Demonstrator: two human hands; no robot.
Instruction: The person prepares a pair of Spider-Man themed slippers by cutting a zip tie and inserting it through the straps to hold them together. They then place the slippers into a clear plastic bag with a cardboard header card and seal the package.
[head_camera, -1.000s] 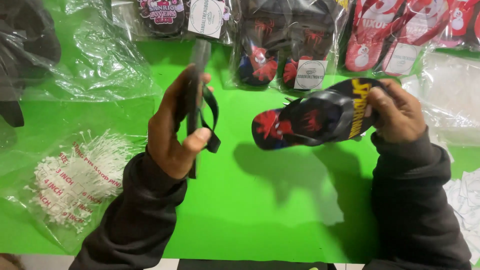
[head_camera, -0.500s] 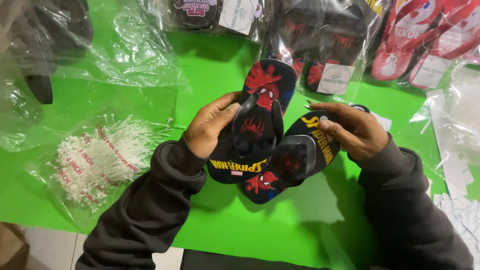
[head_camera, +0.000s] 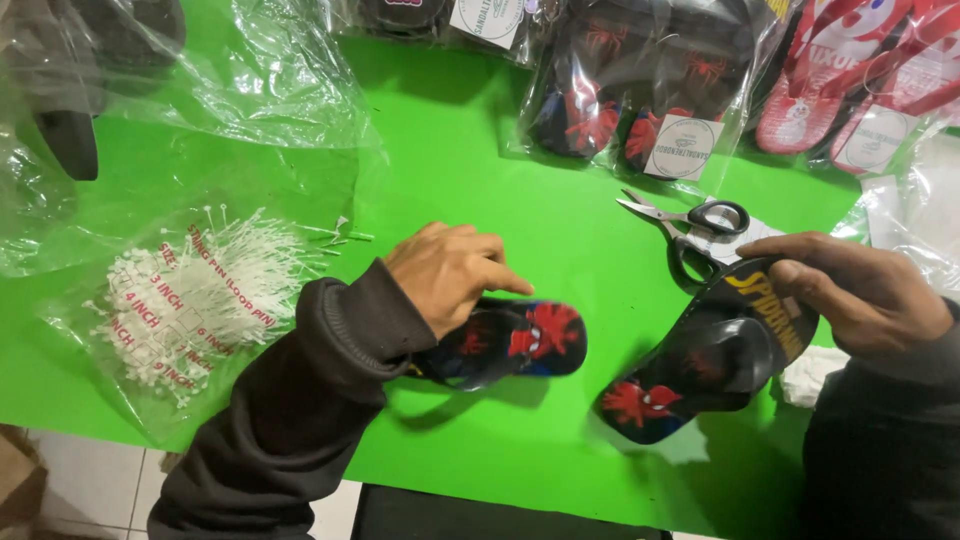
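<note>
My left hand (head_camera: 450, 272) rests palm-down on a small black flip-flop with a red spider figure (head_camera: 525, 342), pressing it flat on the green table (head_camera: 480, 180). My right hand (head_camera: 860, 292) grips the heel end of a second matching black flip-flop (head_camera: 700, 365), which is tilted with its toe end touching the table. The two sandals lie apart, side by side. Both arms wear dark sleeves.
Scissors with black handles (head_camera: 690, 225) lie just behind the right sandal. A clear bag of white loop pins (head_camera: 190, 300) sits at the left. Bagged black sandals (head_camera: 640, 110) and red ones (head_camera: 860, 90) line the far edge. Loose clear plastic (head_camera: 230, 90) lies at the back left.
The two sandals were held stacked together in front of me. Now they are separated: the left hand has lowered one onto the table and the right holds the other to the right.
</note>
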